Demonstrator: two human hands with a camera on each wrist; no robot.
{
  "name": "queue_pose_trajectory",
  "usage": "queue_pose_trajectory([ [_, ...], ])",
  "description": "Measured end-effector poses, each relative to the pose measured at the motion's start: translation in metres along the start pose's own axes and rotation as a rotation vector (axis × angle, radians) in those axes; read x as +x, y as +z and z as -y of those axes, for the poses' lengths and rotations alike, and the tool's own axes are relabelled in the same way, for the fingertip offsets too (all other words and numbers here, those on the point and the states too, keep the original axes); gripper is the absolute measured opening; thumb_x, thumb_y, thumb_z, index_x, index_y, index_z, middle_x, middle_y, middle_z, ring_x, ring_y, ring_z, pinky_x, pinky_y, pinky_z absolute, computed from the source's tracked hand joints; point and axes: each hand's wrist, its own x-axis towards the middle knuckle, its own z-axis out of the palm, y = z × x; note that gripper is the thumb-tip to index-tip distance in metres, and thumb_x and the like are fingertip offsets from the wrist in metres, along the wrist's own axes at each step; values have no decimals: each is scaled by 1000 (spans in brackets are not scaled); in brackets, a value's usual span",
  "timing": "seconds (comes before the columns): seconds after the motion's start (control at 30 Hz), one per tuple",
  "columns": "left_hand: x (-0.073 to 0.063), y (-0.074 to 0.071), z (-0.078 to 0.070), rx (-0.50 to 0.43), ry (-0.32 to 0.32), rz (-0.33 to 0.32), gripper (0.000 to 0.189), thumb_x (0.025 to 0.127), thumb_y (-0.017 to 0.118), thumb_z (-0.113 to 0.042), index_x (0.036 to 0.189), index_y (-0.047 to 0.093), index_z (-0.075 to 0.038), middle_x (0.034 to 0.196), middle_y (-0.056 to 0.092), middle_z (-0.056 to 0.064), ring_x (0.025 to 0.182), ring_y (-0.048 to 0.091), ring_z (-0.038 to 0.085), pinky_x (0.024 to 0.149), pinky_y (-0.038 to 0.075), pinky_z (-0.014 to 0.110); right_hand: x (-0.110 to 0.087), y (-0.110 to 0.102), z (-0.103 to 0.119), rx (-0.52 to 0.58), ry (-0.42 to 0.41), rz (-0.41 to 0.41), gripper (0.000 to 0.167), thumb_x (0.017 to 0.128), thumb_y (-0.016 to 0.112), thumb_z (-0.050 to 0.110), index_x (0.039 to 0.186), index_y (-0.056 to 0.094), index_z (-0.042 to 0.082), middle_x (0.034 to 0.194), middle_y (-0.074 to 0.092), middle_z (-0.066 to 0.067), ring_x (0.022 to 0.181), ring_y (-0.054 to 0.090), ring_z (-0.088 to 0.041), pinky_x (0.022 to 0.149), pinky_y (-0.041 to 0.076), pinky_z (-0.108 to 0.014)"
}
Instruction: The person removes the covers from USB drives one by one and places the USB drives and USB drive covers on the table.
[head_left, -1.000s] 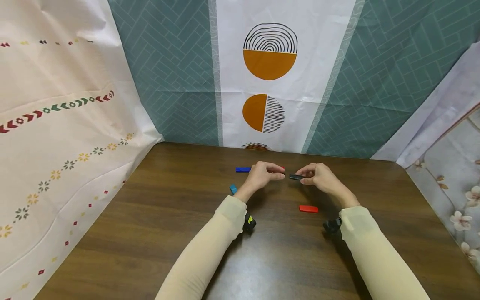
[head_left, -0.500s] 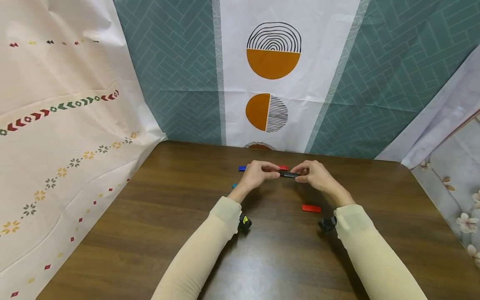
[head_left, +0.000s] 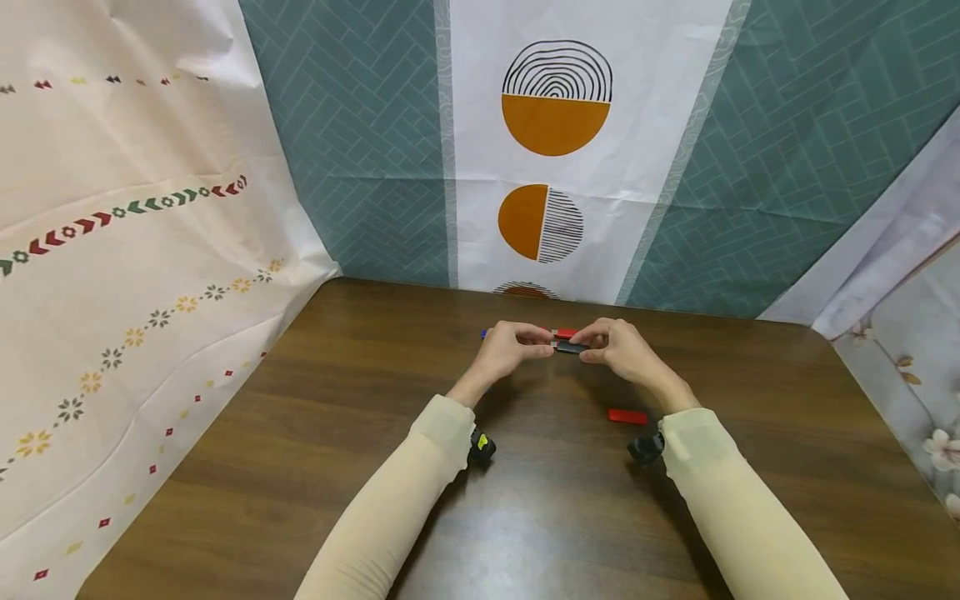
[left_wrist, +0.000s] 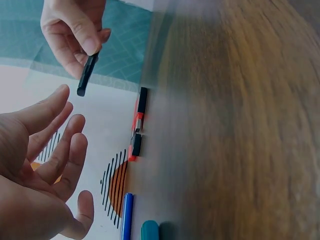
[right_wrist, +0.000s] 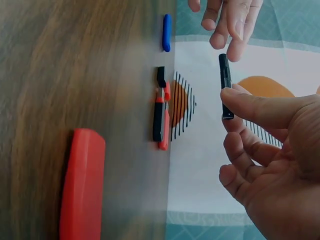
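My right hand (head_left: 622,354) pinches a slim black stick (right_wrist: 224,82) between thumb and fingers, its free end pointing at my left hand. My left hand (head_left: 508,348) faces it with relaxed, spread fingers and nothing between them. In the left wrist view its fingertips reach close to the end of the black stick (left_wrist: 86,77). Behind the hands, a small red piece (head_left: 565,332) with a silvery tip lies on the table. In the right wrist view a black piece (right_wrist: 158,120) lies right alongside it, with a short black block (right_wrist: 160,76) near its silvery end.
A larger red piece (head_left: 627,416) lies on the table (head_left: 555,500) in front of my right hand. A blue stick (left_wrist: 127,215) and a teal piece (left_wrist: 150,230) lie to the left, mostly hidden by my left hand in the head view. A patterned curtain (head_left: 397,208) closes off the back.
My right hand has moved left with the black stick, towards my left hand. The ends met about half a second ago; now the left fingers are spread. The head view has shifted slightly.
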Motion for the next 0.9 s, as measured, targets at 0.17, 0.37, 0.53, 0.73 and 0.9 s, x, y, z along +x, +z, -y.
queue_pose_trajectory([
  [0.17, -2, -2, 2, 5, 9, -10, 25, 92, 83, -24, 115, 81, -14, 96, 77, -3, 90, 69, 14, 83, 53, 32, 2, 4, 3, 0, -35, -2, 23, 89, 78, -2, 113, 77, -2, 100, 67, -15, 86, 55, -25, 74, 45, -37],
  [0.37, -3, -5, 4, -7, 18, -27, 25, 91, 83, -23, 114, 81, -15, 94, 76, -2, 88, 69, 14, 80, 53, 31, 6, 8, 9, 14, -58, -11, 22, 90, 78, -1, 112, 78, 1, 103, 68, -14, 90, 55, -27, 78, 45, -39],
  [0.53, -5, -7, 5, -11, 15, -45, 26, 90, 84, -22, 115, 81, -14, 92, 76, -2, 85, 68, 13, 78, 53, 29, 7, 11, 13, 22, -67, -8, 23, 90, 78, 0, 113, 79, 2, 106, 69, -12, 92, 55, -29, 79, 45, -40],
  [0.73, -5, -8, 6, 9, 7, -51, 27, 90, 85, -23, 115, 81, -15, 92, 77, -2, 85, 68, 12, 78, 52, 29, 9, 14, 17, 30, -73, -5, 22, 90, 78, 1, 113, 79, 2, 105, 68, -12, 90, 53, -30, 77, 43, -39],
  [0.9, -7, -9, 6, 11, 1, -50, 26, 90, 84, -22, 115, 81, -14, 93, 77, -1, 86, 69, 14, 79, 52, 30, 10, 17, 20, 30, -83, -10, 21, 90, 78, 0, 111, 79, 2, 108, 69, -13, 91, 54, -29, 78, 43, -40],
])
